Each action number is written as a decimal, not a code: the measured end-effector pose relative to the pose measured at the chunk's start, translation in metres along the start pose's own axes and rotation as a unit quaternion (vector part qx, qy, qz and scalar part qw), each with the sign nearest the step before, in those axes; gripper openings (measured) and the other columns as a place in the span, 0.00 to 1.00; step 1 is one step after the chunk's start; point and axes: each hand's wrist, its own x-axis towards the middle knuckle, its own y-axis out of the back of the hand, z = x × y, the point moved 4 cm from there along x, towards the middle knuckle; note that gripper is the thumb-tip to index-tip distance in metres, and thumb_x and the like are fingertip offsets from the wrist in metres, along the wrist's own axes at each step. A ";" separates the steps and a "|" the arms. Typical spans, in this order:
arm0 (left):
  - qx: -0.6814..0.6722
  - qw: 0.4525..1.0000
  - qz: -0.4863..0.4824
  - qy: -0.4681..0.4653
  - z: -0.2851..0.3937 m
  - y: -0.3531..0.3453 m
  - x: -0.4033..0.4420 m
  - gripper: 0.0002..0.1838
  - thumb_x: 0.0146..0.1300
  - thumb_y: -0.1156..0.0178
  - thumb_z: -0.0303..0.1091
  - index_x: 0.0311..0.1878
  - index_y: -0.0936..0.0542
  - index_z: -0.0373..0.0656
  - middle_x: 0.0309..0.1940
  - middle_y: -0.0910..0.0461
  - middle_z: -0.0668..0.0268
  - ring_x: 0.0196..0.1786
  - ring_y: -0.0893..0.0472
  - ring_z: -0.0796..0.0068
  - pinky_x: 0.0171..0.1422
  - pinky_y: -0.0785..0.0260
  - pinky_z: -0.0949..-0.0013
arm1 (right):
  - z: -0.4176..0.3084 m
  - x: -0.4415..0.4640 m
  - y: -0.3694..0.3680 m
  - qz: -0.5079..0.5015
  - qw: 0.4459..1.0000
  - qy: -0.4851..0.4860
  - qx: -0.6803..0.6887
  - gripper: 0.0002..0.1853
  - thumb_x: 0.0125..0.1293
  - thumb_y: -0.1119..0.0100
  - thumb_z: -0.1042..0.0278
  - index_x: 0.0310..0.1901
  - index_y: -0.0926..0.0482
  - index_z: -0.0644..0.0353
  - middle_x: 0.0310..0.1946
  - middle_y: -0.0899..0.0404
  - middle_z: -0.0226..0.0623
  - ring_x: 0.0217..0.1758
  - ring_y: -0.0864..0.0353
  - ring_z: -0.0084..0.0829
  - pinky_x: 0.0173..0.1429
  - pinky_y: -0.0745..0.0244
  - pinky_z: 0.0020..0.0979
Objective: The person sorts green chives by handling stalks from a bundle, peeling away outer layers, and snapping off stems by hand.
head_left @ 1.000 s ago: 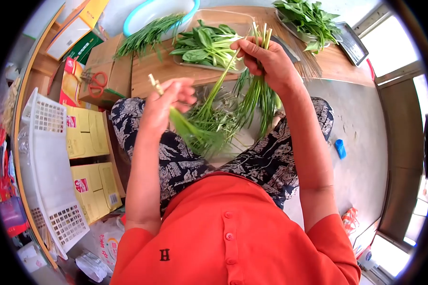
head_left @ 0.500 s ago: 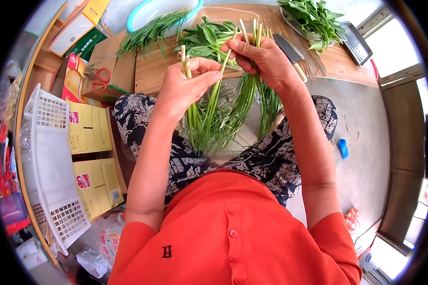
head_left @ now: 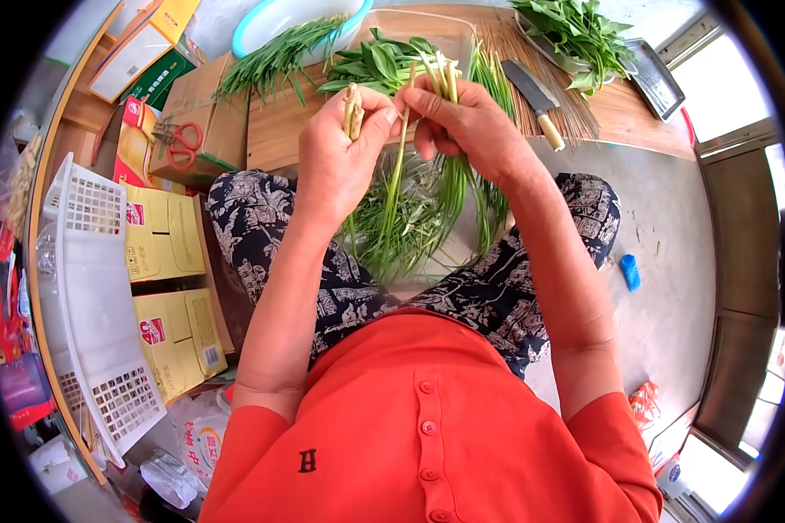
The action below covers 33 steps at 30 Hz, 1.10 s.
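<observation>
My left hand (head_left: pixel 342 152) is closed round several green stalks, their pale yellowish ends (head_left: pixel 352 113) poking up between thumb and fingers. My right hand (head_left: pixel 469 122) grips a bunch of long chives (head_left: pixel 455 187) by the pale stems, with the green leaves hanging down. One thin chive stalk (head_left: pixel 399 166) stands between the two hands, its top at my right fingertips. The fingertips of both hands nearly meet there; whether the left ones touch it I cannot tell. Below the hands lies a heap of loose green trimmings (head_left: pixel 401 222) between my knees.
On the wooden table (head_left: pixel 279 139) ahead are leafy greens (head_left: pixel 375 65), a cleaver (head_left: pixel 532 91) and thin brown sticks (head_left: pixel 576 105). A blue-rimmed basin (head_left: pixel 257 30) and more chives (head_left: pixel 279 61) are at the back left. Red scissors (head_left: pixel 183 146) rest by a cardboard box (head_left: pixel 202 109).
My left hand has turned, so its stalk ends now point toward me. My right hand has shifted slightly down and left, uncovering the cleaver. The two hands are closer together.
</observation>
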 end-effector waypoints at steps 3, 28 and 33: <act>-0.036 0.999 0.028 -0.009 -0.002 0.005 0.004 0.04 0.64 0.42 0.28 0.35 0.23 0.37 0.26 0.23 0.71 0.27 0.27 0.84 0.34 0.33 0.77 | 0.012 0.000 -0.007 -0.034 0.998 -0.028 0.036 0.11 0.70 0.48 0.59 0.43 0.25 0.59 0.27 0.20 0.32 0.20 0.28 0.15 0.20 0.44 0.14; -0.143 0.986 -0.030 0.075 -0.011 0.001 -0.007 0.06 0.60 0.36 0.31 0.39 0.20 0.40 0.18 0.31 0.80 0.19 0.37 0.93 0.21 0.51 0.84 | 0.023 -0.014 -0.007 -0.004 0.993 -0.051 0.106 0.05 0.63 0.38 0.69 0.35 0.22 0.61 0.27 0.19 0.33 0.20 0.33 0.15 0.22 0.42 0.16; -0.174 0.981 0.004 0.088 -0.011 0.004 -0.006 0.06 0.61 0.37 0.31 0.37 0.20 0.38 0.18 0.31 0.80 0.18 0.40 0.93 0.20 0.53 0.84 | 0.025 -0.015 -0.010 0.003 0.997 -0.032 0.070 0.05 0.63 0.39 0.71 0.35 0.22 0.62 0.26 0.19 0.33 0.20 0.33 0.15 0.22 0.41 0.17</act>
